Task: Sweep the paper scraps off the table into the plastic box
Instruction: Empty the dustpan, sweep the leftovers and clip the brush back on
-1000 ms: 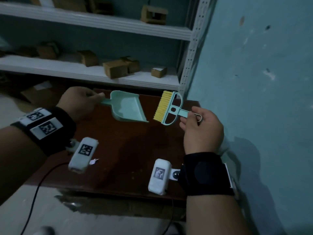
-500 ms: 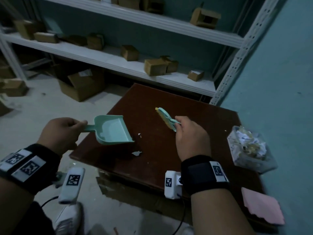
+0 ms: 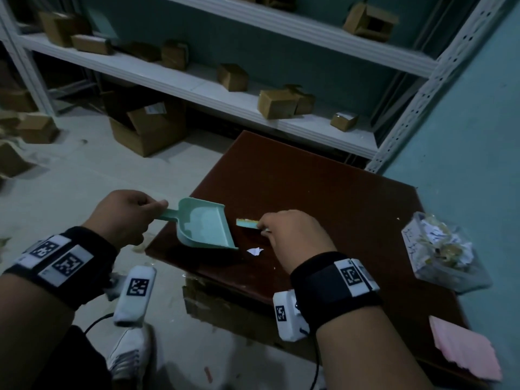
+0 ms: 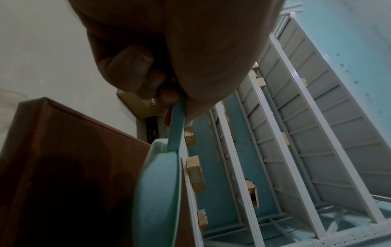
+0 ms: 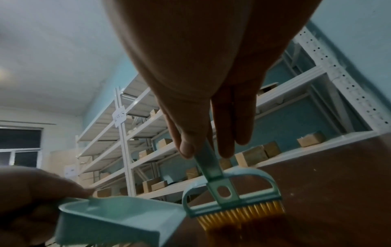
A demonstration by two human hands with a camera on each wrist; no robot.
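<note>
My left hand (image 3: 126, 218) grips the handle of a mint-green dustpan (image 3: 205, 228), whose mouth lies at the near left corner of the dark brown table (image 3: 323, 192). My right hand (image 3: 292, 235) pinches the handle of a small mint brush (image 3: 247, 223) with yellow bristles (image 5: 241, 215) that point down at the tabletop just right of the dustpan (image 5: 118, 219). A white paper scrap (image 3: 254, 251) lies on the table between pan and right hand. A clear plastic box (image 3: 439, 254) full of scraps stands at the right edge.
A pink paper pad (image 3: 467, 350) lies at the table's near right corner. White metal shelves (image 3: 197, 83) with cardboard boxes stand behind, a teal wall (image 3: 464, 122) runs along the right, and an open carton (image 3: 146, 128) sits on the floor.
The view has swung left and down, so the table's left edge and floor show. Both hands came lower; the dustpan now lies at the table corner and the brush has turned its bristles down.
</note>
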